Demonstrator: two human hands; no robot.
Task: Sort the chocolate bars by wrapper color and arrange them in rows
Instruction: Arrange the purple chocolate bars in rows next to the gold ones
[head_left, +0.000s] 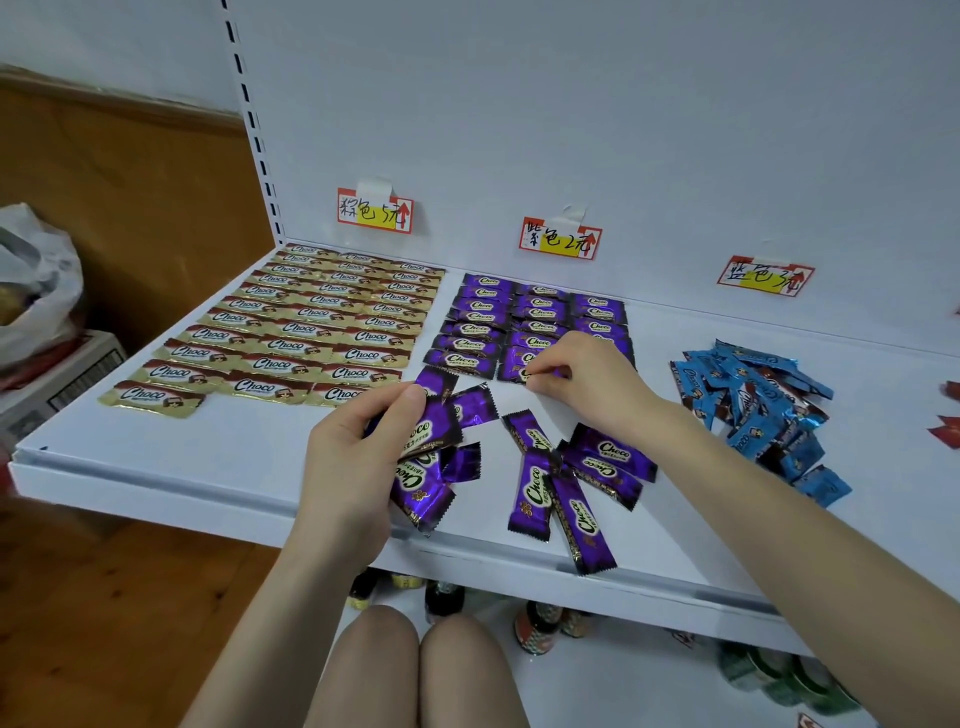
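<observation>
Gold-brown chocolate bars (291, 332) lie in neat rows at the shelf's left. Purple bars (483, 317) form rows in the middle, under a purple price tag (560, 240). My left hand (358, 457) grips a bunch of purple bars (431, 462) near the shelf front. My right hand (582, 379) pinches a purple bar (519, 364) at the front of the middle purple row. Several loose purple bars (576, 478) lie scattered between my arms. A heap of blue bars (758, 405) sits at the right.
The white shelf (208, 467) has a raised front lip and a back panel with three taped price tags. Red wrappers (948, 421) peek in at the far right. A plastic bag (36, 286) and a box stand to the left. Bottles sit on the shelf below.
</observation>
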